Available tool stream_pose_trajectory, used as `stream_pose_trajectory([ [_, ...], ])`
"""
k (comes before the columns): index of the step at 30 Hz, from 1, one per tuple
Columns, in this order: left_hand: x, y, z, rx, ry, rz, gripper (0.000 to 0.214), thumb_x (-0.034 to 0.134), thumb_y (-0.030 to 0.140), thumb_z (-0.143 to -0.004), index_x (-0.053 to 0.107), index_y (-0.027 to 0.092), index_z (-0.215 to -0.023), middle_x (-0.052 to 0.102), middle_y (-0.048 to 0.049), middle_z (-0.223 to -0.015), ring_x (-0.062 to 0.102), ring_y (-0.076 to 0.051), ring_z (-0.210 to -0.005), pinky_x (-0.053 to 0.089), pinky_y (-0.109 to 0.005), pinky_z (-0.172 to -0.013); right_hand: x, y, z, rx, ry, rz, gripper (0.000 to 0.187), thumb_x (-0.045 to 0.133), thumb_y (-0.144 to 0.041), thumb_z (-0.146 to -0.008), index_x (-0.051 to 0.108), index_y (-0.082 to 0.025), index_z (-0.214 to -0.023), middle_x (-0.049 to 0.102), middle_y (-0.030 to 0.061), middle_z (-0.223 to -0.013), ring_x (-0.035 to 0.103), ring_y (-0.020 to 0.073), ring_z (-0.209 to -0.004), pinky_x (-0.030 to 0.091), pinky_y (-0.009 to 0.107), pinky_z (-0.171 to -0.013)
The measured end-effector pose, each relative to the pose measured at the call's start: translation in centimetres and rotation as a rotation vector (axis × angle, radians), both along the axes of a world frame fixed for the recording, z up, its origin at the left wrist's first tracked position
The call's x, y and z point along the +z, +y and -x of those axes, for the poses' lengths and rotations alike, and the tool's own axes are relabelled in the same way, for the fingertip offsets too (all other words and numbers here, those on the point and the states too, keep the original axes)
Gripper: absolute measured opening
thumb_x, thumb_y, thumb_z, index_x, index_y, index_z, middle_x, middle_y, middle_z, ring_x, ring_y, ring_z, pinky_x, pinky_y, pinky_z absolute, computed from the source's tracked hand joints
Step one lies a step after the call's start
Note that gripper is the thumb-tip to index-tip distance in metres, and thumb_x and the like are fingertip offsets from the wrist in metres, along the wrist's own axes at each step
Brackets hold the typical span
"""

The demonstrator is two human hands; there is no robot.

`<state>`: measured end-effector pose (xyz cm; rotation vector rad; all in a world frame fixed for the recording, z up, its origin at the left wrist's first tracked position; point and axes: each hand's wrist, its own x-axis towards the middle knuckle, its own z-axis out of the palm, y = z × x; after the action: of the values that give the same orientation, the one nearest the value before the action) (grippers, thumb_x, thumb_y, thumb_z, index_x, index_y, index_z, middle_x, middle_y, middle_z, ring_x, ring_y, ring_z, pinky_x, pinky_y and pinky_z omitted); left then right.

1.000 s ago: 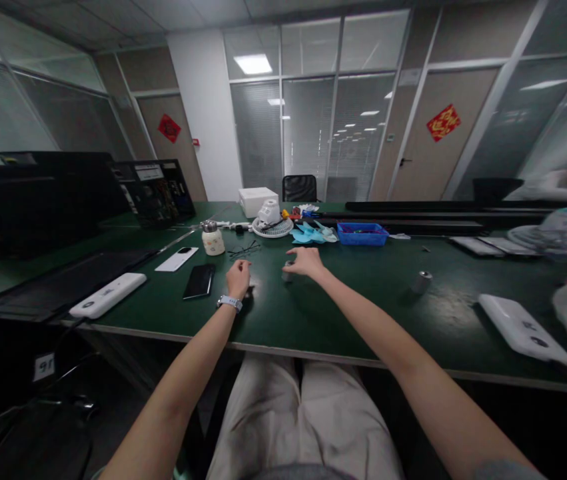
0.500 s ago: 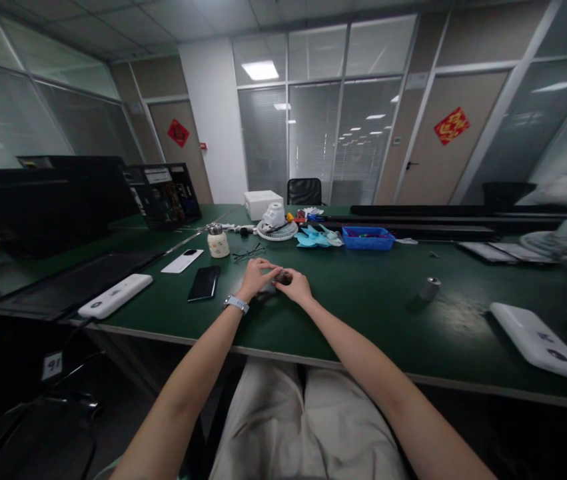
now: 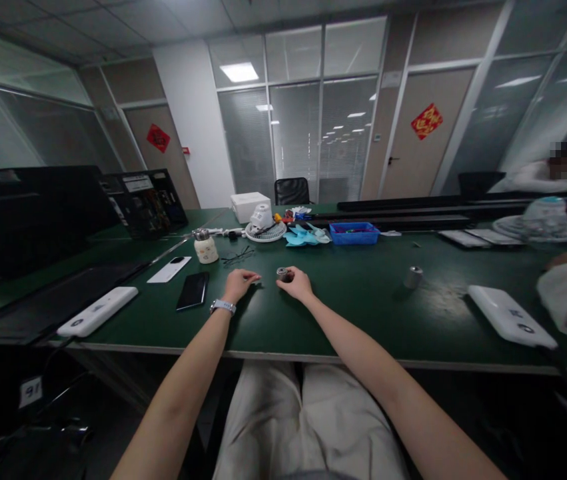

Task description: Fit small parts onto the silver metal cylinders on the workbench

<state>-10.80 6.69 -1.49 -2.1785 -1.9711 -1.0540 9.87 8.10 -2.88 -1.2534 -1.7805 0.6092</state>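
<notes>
My right hand (image 3: 297,285) grips a small metal cylindrical part (image 3: 282,273) between thumb and fingers, low over the green table (image 3: 283,327). Its round top end faces up; the fingers cover the rest. To the left and apart from it, my left hand (image 3: 237,285) has its thumb and fingertips pinched together just above the tabletop. What sits in that pinch, if anything, is too small to make out. Farther right on the table stands a silver metal cylinder (image 3: 414,277). A black phone (image 3: 192,291) lies left of my left hand, with eyeglasses (image 3: 238,256) beyond it.
At left are a white phone (image 3: 169,269), a cream bottle (image 3: 206,248) and a white power-bank-like device (image 3: 97,311). Fan parts (image 3: 265,230), blue blades (image 3: 303,235) and a blue tray (image 3: 354,233) lie farther back. Another white device (image 3: 510,315) rests at right; a person sits far right.
My left hand has drawn away leftward from the metal part and my right hand. The right hand keeps its grip. The whole view has turned a little to the right.
</notes>
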Motion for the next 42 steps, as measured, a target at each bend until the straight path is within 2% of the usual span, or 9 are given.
stream_pose_trajectory([
  [7,-1.3,0.3,0.3,-0.004,-0.014,0.073,0.031,0.066,0.047,-0.071,0.076,0.024,-0.089,0.073,-0.007,-0.083,0.064,-0.021,-0.077,0.044,-0.028,-0.069,-0.3,0.0,-0.6,0.013,0.018,-0.019,0.052,0.077,-0.046,-0.059,0.06,-0.021,-0.101,0.069,0.0048,-0.093,0.064,0.018,-0.085,0.051,0.031,-0.077],
  [11,-1.4,0.0,0.6,0.048,-0.192,0.026,0.048,0.065,0.052,-0.07,0.07,0.021,-0.107,0.072,-0.0069,-0.079,0.064,-0.019,-0.071,0.045,-0.026,-0.065,-0.4,0.3,-0.1,-0.02,0.072,0.028,0.051,0.079,-0.044,-0.057,0.059,-0.02,-0.097,0.069,0.0058,-0.094,0.064,0.0194,-0.089,0.049,0.034,-0.084],
  [14,-1.4,-0.4,0.9,0.136,-0.397,-0.042,0.051,0.051,0.056,-0.079,0.069,0.018,-0.108,0.072,-0.0064,-0.077,0.063,-0.017,-0.066,0.045,-0.025,-0.063,0.1,0.9,-0.9,0.07,0.3,0.215,0.048,0.078,-0.033,-0.062,0.056,-0.016,-0.102,0.068,0.0085,-0.097,0.065,0.0185,-0.09,0.048,0.035,-0.086],
  [17,-1.3,-0.6,1.2,0.219,-0.529,-0.062,0.055,0.043,0.06,-0.081,0.069,0.017,-0.103,0.071,-0.006,-0.074,0.062,-0.015,-0.06,0.044,-0.023,-0.058,0.8,1.2,-2.9,0.236,0.489,0.394,0.028,0.067,-0.025,-0.076,0.057,-0.012,-0.099,0.07,0.0103,-0.094,0.066,0.0163,-0.085,0.05,0.032,-0.084],
  [23,-1.1,-1.0,1.1,0.21,-0.535,-0.046,0.054,0.042,0.06,-0.081,0.071,0.017,-0.095,0.069,-0.0049,-0.069,0.061,-0.014,-0.059,0.042,-0.022,-0.056,1.8,0.8,-6.1,0.395,0.736,0.628,0.012,0.051,-0.02,-0.088,0.058,-0.01,-0.091,0.071,0.0108,-0.082,0.068,0.0157,-0.072,0.053,0.031,-0.082],
  [26,-0.9,-1.3,0.9,0.203,-0.504,-0.029,0.054,0.041,0.061,-0.081,0.071,0.017,-0.093,0.07,-0.0049,-0.069,0.061,-0.015,-0.059,0.042,-0.022,-0.058,1.9,0.5,-6.7,0.367,0.673,0.578,0.011,0.056,-0.019,-0.085,0.058,-0.011,-0.093,0.071,0.0109,-0.086,0.067,0.0159,-0.076,0.052,0.033,-0.085],
  [30,-0.8,-1.5,0.8,0.196,-0.476,-0.007,0.055,0.039,0.061,-0.082,0.071,0.017,-0.092,0.069,-0.005,-0.069,0.061,-0.015,-0.06,0.041,-0.023,-0.057,1.7,-0.3,-9.5,0.224,0.451,0.353,0.029,0.07,-0.019,-0.072,0.058,-0.014,-0.099,0.068,0.0107,-0.099,0.066,0.0178,-0.088,0.05,0.038,-0.089],
  [36,-0.8,-1.5,0.7,0.177,-0.439,-0.002,0.055,0.039,0.062,-0.082,0.072,0.018,-0.089,0.069,-0.0046,-0.069,0.06,-0.016,-0.059,0.039,-0.024,-0.057,-0.3,-2.6,-19.4,0.077,0.186,0.04,0.044,0.075,-0.034,-0.063,0.056,-0.019,-0.1,0.067,0.0093,-0.1,0.065,0.0199,-0.091,0.051,0.041,-0.088],
  [42,-0.8,-1.6,0.7,0.189,-0.396,0.003,0.052,0.04,0.059,-0.082,0.072,0.018,-0.087,0.069,-0.0045,-0.069,0.058,-0.016,-0.058,0.037,-0.024,-0.055,-2.1,-4.3,-28.8,-0.315,0.064,-0.143,0.05,0.069,-0.047,-0.063,0.053,-0.019,-0.101,0.067,0.0112,-0.093,0.065,0.0221,-0.082,0.052,0.039,-0.077],
])
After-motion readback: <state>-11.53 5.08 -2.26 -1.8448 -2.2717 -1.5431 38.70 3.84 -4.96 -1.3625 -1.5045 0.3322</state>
